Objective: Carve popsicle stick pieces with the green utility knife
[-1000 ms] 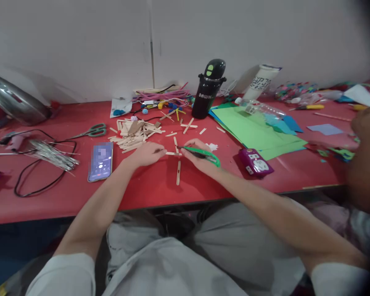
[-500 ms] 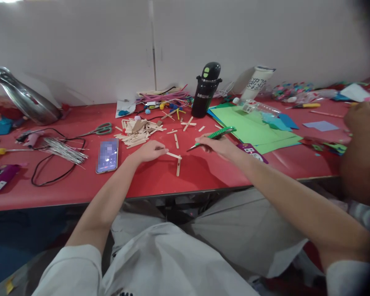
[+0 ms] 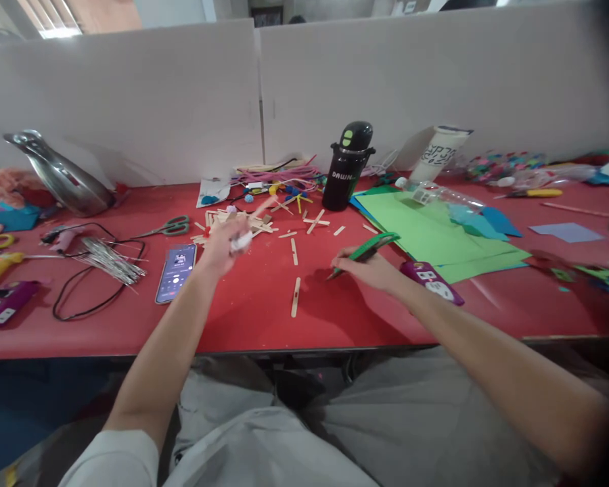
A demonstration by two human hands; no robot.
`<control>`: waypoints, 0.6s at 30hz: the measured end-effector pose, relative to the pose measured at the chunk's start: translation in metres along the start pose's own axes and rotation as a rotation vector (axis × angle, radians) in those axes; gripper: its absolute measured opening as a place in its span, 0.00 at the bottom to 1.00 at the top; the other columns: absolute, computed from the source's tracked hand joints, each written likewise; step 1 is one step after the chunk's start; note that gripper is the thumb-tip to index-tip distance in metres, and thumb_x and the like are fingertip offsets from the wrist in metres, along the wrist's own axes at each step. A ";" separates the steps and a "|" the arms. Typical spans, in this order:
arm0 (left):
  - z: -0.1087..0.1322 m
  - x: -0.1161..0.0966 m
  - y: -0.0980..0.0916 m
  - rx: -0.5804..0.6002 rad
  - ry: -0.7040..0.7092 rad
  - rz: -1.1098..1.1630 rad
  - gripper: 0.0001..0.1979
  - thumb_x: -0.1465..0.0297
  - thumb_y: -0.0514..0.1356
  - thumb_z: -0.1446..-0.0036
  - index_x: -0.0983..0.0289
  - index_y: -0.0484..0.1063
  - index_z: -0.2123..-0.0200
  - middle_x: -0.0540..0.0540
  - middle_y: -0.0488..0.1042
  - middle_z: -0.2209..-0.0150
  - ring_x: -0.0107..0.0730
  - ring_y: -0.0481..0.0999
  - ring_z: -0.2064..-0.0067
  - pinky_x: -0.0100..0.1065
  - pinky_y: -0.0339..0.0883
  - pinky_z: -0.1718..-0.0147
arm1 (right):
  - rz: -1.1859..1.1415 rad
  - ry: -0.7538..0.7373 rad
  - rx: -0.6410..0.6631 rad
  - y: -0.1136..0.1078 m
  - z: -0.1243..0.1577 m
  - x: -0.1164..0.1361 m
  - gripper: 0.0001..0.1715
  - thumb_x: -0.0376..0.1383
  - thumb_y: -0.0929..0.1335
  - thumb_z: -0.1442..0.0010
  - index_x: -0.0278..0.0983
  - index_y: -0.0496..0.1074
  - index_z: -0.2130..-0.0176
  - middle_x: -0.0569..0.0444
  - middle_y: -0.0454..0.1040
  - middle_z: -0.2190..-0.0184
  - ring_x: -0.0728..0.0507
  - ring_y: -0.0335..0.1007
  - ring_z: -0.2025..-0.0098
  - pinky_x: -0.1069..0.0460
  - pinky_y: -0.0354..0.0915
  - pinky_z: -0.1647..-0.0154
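Observation:
My left hand [image 3: 227,245] is raised beside the pile of wooden sticks [image 3: 216,220], its fingers closed on a wooden stick [image 3: 263,207] that points up and to the right; hand and stick are blurred. My right hand [image 3: 363,265] grips a green cutter [image 3: 374,246], tip down to the left near the red table. Between the hands lie a stick with a dark slot [image 3: 296,297] and a shorter stick piece [image 3: 294,251]. Crossed sticks [image 3: 315,221] rest farther back.
A phone [image 3: 176,274], scissors [image 3: 172,226] and thin wires [image 3: 112,260] lie at the left, near a metal jug [image 3: 63,172]. Behind stands a black bottle [image 3: 346,166]. Green sheets [image 3: 426,226] and a purple packet [image 3: 431,282] are at the right.
My left hand has lifted up and left with its stick, off the slotted stick. My right hand still holds the cutter. The view has tilted upward, and the other person's arm at right is mostly gone.

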State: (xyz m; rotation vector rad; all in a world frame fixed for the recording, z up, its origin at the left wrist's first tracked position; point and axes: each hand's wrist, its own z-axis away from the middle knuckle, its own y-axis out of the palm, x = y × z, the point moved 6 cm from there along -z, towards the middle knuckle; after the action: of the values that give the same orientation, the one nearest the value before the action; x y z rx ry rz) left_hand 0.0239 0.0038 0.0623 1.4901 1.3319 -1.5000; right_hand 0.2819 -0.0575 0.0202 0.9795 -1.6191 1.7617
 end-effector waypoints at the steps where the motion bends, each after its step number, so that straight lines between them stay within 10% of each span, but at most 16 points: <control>1: -0.001 -0.007 -0.007 -0.039 0.017 0.084 0.21 0.55 0.50 0.40 0.61 0.52 0.79 0.44 0.51 0.81 0.21 0.50 0.82 0.28 0.45 0.82 | -0.016 -0.005 -0.014 -0.001 -0.001 -0.006 0.15 0.48 0.65 0.47 0.39 0.72 0.73 0.54 0.74 0.73 0.41 0.70 0.65 0.46 0.64 0.57; 7: 0.011 -0.051 -0.056 -0.334 0.335 0.827 0.21 0.66 0.47 0.34 0.61 0.51 0.81 0.43 0.42 0.86 0.24 0.39 0.84 0.28 0.44 0.85 | -0.073 -0.061 -0.006 0.000 0.003 -0.014 0.14 0.46 0.66 0.46 0.39 0.74 0.70 0.53 0.78 0.68 0.40 0.73 0.60 0.45 0.65 0.53; 11: 0.022 -0.084 -0.072 -0.416 0.765 0.853 0.23 0.66 0.51 0.35 0.62 0.46 0.81 0.44 0.38 0.85 0.26 0.36 0.82 0.28 0.45 0.84 | -0.079 -0.095 -0.025 0.008 0.011 0.005 0.09 0.40 0.66 0.46 0.39 0.74 0.68 0.52 0.78 0.68 0.41 0.73 0.63 0.46 0.67 0.59; 18: 0.015 -0.104 -0.069 -0.505 0.890 0.907 0.23 0.65 0.44 0.30 0.62 0.36 0.77 0.45 0.43 0.84 0.26 0.42 0.81 0.27 0.50 0.79 | 0.143 -0.634 -0.019 0.048 0.041 0.065 0.06 0.33 0.66 0.44 0.41 0.73 0.66 0.52 0.78 0.68 0.45 0.73 0.66 0.49 0.67 0.60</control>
State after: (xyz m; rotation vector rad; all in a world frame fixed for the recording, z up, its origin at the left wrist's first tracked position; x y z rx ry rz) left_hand -0.0289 -0.0119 0.1752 2.0443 1.0531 0.1050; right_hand 0.2117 -0.1092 0.0448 1.5557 -2.1202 1.6064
